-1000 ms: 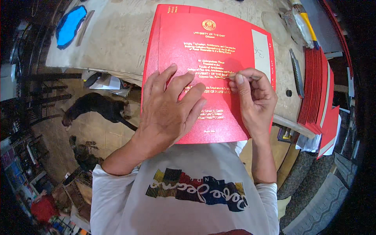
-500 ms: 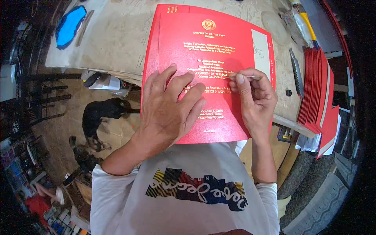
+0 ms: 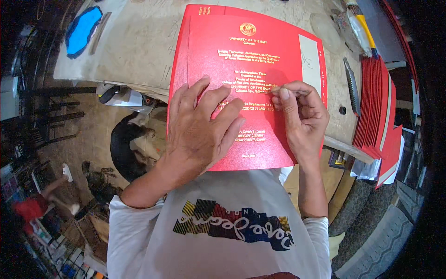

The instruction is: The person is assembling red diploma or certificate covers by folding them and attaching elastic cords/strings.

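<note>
A red book cover [image 3: 269, 156] with gold lettering and a round gold seal lies at the table's near edge, above my lap. A second red cover [image 3: 178, 44] shows from beneath it, with a pale board strip [image 3: 308, 58] at the right. My left hand [image 3: 200, 121] rests flat on the cover's left half, fingers spread, holding nothing. Over the right half, my right hand [image 3: 302, 107] pinches a thin, pale, pointed tool [image 3: 275, 90] between thumb and fingers. Its tip touches or nearly touches the lettering mid-cover; its exact kind is unclear.
A snap-off knife [image 3: 351, 86] and small black cap [image 3: 342, 110] lie right of the covers. Beyond stands a stack of red covers [image 3: 374, 107]. A blue patch with a dark rim [image 3: 84, 31] is at the table's far left. A black dog [image 3: 125, 146] is on the floor.
Both hands and the cover stay nearly in place. On the floor the black dog has shifted right and turned. A person in red at the lower left has moved up and left.
</note>
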Demonstrator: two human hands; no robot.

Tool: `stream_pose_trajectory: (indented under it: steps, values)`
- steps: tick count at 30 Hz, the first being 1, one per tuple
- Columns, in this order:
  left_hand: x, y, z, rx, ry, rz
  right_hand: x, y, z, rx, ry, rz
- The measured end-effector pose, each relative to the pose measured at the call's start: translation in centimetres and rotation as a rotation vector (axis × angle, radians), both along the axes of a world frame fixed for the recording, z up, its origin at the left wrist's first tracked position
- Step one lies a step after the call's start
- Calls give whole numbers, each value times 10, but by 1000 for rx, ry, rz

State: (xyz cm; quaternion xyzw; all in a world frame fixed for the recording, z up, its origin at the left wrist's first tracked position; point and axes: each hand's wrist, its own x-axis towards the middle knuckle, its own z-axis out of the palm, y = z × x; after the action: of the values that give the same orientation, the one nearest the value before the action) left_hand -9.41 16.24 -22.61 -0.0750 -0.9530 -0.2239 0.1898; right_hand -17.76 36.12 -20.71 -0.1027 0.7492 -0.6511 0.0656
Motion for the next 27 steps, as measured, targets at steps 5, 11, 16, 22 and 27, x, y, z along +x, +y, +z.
stream_pose_trajectory:
  steps: [5,11,16,22,27]
  values:
    - [0,0,0,-3,1,3,0,1,1,20,2,31]
    - [0,0,0,3,-6,1,0,1,1,32,-6,23]
    - [0,0,3,-6,-12,3,0,-2,1,8,-5,1]
    - [-1,-2,0,5,-10,-10,0,-2,3,-54,-28,-43]
    - [0,-1,-1,11,5,-9,0,-3,2,-48,-6,-49]
